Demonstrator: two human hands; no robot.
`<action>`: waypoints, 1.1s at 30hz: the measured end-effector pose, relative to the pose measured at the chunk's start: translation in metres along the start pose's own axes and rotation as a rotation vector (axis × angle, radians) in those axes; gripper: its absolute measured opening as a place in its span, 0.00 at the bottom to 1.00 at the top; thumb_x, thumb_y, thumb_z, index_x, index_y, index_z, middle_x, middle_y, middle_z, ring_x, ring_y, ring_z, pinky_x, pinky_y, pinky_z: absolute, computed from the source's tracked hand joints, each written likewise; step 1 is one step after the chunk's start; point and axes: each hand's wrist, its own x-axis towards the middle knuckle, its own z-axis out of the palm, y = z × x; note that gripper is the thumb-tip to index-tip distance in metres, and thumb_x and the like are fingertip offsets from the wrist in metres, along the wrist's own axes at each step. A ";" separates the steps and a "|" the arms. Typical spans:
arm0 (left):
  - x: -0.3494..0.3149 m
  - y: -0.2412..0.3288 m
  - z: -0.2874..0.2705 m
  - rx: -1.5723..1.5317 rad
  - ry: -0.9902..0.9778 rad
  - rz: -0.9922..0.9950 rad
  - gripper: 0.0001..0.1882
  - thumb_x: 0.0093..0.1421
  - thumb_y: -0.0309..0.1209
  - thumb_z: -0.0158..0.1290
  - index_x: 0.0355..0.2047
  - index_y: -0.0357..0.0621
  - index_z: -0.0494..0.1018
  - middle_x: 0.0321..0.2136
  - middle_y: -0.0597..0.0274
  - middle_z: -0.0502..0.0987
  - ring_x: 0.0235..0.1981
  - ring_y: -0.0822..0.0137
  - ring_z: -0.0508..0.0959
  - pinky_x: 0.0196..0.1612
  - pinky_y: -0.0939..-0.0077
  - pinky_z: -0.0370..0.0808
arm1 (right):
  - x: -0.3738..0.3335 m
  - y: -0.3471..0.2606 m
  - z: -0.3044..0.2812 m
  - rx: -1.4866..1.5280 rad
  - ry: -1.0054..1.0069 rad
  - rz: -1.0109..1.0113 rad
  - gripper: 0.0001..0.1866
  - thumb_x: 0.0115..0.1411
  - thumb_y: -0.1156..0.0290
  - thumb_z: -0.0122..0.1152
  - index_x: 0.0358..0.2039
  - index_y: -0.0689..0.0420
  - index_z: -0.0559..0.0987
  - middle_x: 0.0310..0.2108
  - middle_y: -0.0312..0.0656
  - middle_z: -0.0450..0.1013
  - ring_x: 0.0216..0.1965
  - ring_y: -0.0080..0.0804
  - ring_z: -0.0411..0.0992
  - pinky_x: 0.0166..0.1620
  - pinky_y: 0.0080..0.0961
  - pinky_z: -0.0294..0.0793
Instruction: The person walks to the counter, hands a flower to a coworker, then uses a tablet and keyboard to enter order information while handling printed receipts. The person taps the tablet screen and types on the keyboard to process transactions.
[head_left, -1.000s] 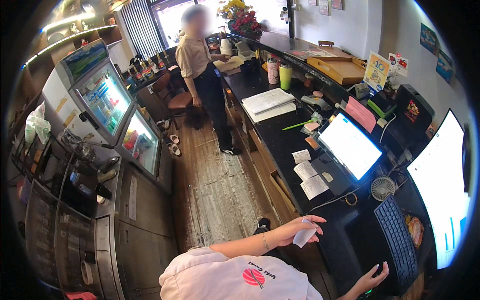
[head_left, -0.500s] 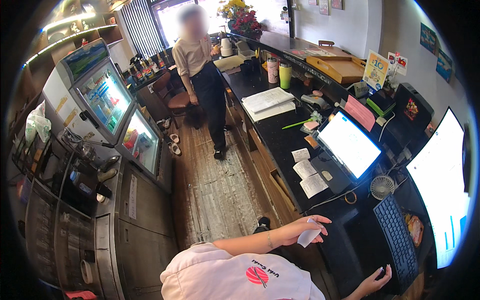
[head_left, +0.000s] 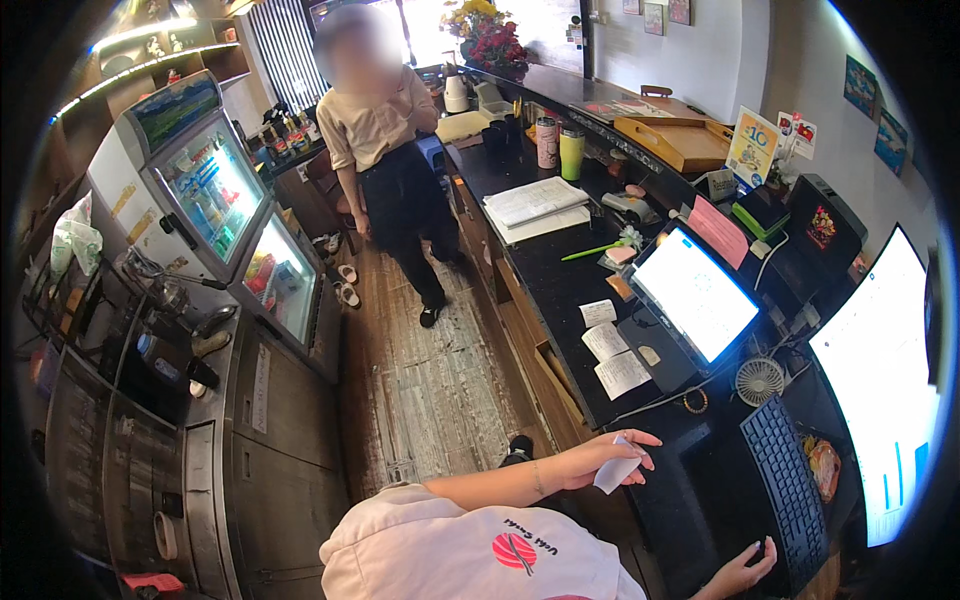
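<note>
Over the near edge of the black counter, my left hand (head_left: 588, 460) is closed on a small white paper slip (head_left: 616, 474), its fingers pointing right. My right hand (head_left: 745, 572) is held low at the lower right, palm turned up and fingers slightly curled and apart, with nothing seen in it. Just beyond it lies a black keyboard (head_left: 786, 490). Several printed paper slips (head_left: 612, 350) lie on the counter beside a bright tablet (head_left: 697, 290) on a stand. A large lit monitor (head_left: 875, 390) stands at the far right.
A co-worker (head_left: 385, 150) stands in the aisle ahead. To the left are a glass-door fridge (head_left: 210, 200) and a steel cabinet (head_left: 285, 450). The counter (head_left: 560, 280) also holds a paper stack (head_left: 535, 205), a green tumbler (head_left: 571, 155), a small fan (head_left: 760, 380) and a wooden tray (head_left: 675, 145).
The co-worker has stepped nearer along the aisle and raised one hand toward the chest. My left hand keeps its hold on the paper slip; my right hand has shifted slightly.
</note>
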 end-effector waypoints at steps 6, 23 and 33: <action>0.003 -0.003 0.002 0.015 -0.028 0.009 0.25 0.63 0.38 0.50 0.58 0.43 0.61 0.41 0.62 0.75 0.39 0.71 0.79 0.41 0.81 0.78 | -0.014 0.077 -0.020 -0.495 -0.030 0.044 0.23 0.52 0.44 0.65 0.39 0.49 0.78 0.36 0.44 0.73 0.35 0.47 0.73 0.38 0.43 0.73; 0.008 0.000 0.011 0.042 -0.014 -0.031 0.22 0.63 0.37 0.50 0.56 0.45 0.63 0.38 0.62 0.75 0.36 0.71 0.79 0.37 0.83 0.77 | -0.067 0.066 -0.014 -0.365 -0.021 0.047 0.25 0.54 0.47 0.65 0.41 0.55 0.77 0.34 0.46 0.73 0.34 0.47 0.73 0.37 0.42 0.73; 0.006 -0.006 0.012 0.042 -0.045 -0.048 0.24 0.63 0.38 0.50 0.57 0.42 0.62 0.39 0.62 0.75 0.37 0.72 0.79 0.39 0.83 0.77 | -0.076 0.067 -0.008 -0.299 -0.103 -0.159 0.23 0.55 0.51 0.64 0.43 0.55 0.77 0.43 0.50 0.73 0.44 0.49 0.72 0.47 0.42 0.73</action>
